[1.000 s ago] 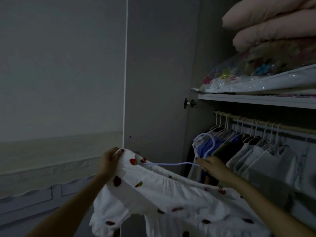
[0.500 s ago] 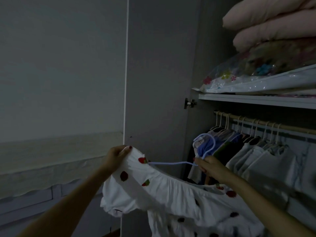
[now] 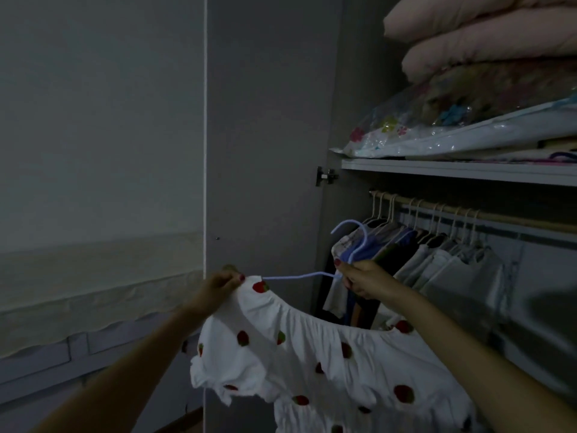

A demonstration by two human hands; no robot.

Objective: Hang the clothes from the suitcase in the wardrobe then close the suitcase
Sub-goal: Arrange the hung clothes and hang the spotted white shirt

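Dim wardrobe (image 3: 452, 173): one blue hanger (image 3: 299, 276) lies left-right, hook up. Left hand (image 3: 220, 284) pinches the one strawberry dress (image 3: 312, 354); right hand (image 3: 363, 281) grips the hanger neck

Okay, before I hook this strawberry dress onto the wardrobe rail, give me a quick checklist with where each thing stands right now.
1. Right hand grips the blue hanger by its neck: ok.
2. Left hand pinches the white dress at its shoulder: ok.
3. Dress seated on both hanger arms: cannot tell.
4. Hook free, below the rail: ok.
5. Gap among the hung clothes: not ok, crowded.
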